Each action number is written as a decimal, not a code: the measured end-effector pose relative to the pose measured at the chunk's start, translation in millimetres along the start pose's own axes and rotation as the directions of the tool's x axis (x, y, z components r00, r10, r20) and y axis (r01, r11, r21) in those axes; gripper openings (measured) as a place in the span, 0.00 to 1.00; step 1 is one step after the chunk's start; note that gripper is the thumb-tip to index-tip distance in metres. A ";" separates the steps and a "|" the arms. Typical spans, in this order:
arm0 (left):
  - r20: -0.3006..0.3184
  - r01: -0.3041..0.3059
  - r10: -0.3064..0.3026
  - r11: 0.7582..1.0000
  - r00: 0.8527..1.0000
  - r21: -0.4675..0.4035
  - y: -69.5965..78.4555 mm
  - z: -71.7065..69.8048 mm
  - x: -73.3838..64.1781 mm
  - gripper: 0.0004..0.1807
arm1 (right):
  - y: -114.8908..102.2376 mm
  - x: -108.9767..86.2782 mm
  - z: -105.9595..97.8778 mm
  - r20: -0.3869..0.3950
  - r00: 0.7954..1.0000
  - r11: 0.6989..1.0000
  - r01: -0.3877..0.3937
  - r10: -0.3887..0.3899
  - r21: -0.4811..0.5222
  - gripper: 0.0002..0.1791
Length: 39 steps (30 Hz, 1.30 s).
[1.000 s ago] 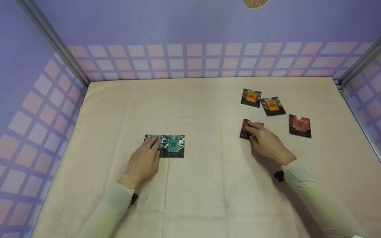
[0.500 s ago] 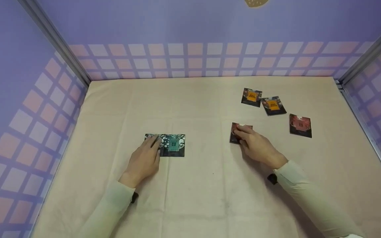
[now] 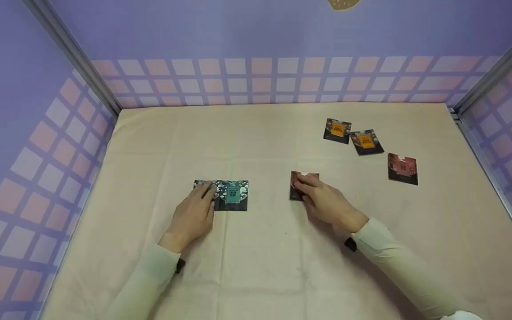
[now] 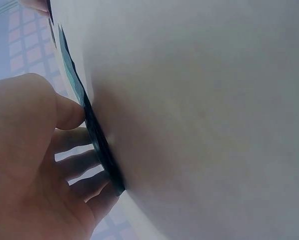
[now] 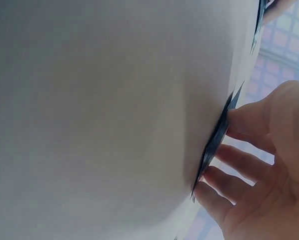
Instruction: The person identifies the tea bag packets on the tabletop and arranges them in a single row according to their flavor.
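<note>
Two thin square packets with green patterned tops and dark lower bands lie edge to edge left of centre. My left hand (image 3: 191,218) rests on the left green packet (image 4: 103,145), fingers extended, covering most of it. The right green packet (image 3: 237,202) is largely uncovered. Right of them, the fingertips of my right hand (image 3: 329,206) press on a similar red packet (image 3: 295,193) from above, hiding much of its face. In the right wrist view, thumb and fingers touch the thin dark packet (image 5: 213,140) close to the cloth.
Two packets with orange labels, one farther left (image 3: 337,131) and one nearer right (image 3: 367,142), lie at the back right. Another red packet (image 3: 402,169) is at the right. A cream cloth (image 3: 256,262) covers the table, with purple checkered walls (image 3: 260,80) around it.
My right hand has slid the red packet left and slightly nearer, toward the green pair. The left hand and the other packets have stayed in place.
</note>
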<state>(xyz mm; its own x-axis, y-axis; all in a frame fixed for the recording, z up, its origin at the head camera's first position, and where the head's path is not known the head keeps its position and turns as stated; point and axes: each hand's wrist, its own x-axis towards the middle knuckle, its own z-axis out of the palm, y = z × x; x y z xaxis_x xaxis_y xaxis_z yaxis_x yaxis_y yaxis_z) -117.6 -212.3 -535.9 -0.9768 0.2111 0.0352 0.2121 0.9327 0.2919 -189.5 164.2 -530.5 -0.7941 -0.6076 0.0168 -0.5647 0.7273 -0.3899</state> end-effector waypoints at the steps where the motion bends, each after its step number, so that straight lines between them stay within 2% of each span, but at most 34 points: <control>1: 0.002 0.000 0.000 1.000 1.000 -0.001 -0.1 -0.1 0.0 0.27 | -2.6 1.2 1.2 0.004 1.000 1.000 0.006 -0.006 -0.004 0.25; 7: 0.011 -0.001 0.001 1.000 1.000 -0.006 -1.3 -0.1 0.1 0.27 | -15.0 7.5 7.0 0.025 0.999 0.999 0.031 -0.030 -0.019 0.24; 14: 0.014 -0.007 0.007 1.000 1.000 -0.012 -0.2 -1.1 0.0 0.27 | -28.8 12.4 13.3 0.017 0.995 0.992 0.098 -0.097 -0.074 0.23; 20: 0.001 -0.014 0.014 1.000 1.000 -0.012 0.8 -2.6 2.4 0.27 | -45.1 17.2 17.3 0.059 0.994 0.984 0.099 -0.092 -0.148 0.24; 33: 0.013 -0.001 0.000 1.000 1.000 0.022 -0.7 -1.5 0.5 0.27 | -70.1 27.1 22.4 0.121 0.989 0.981 0.099 -0.079 -0.165 0.24; 39: -0.007 -0.005 0.006 0.999 1.000 0.035 0.0 -0.7 0.2 0.26 | -77.7 33.2 27.5 0.130 0.988 0.978 0.109 -0.086 -0.179 0.24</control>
<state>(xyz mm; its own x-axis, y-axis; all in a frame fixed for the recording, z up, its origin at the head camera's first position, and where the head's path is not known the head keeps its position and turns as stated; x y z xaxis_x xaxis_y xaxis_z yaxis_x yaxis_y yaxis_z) -117.8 -212.4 -535.2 -0.9758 0.2141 0.0438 0.2181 0.9412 0.2581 -165.8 78.7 -524.9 -0.7065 -0.7043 -0.0693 -0.6790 0.7022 -0.2142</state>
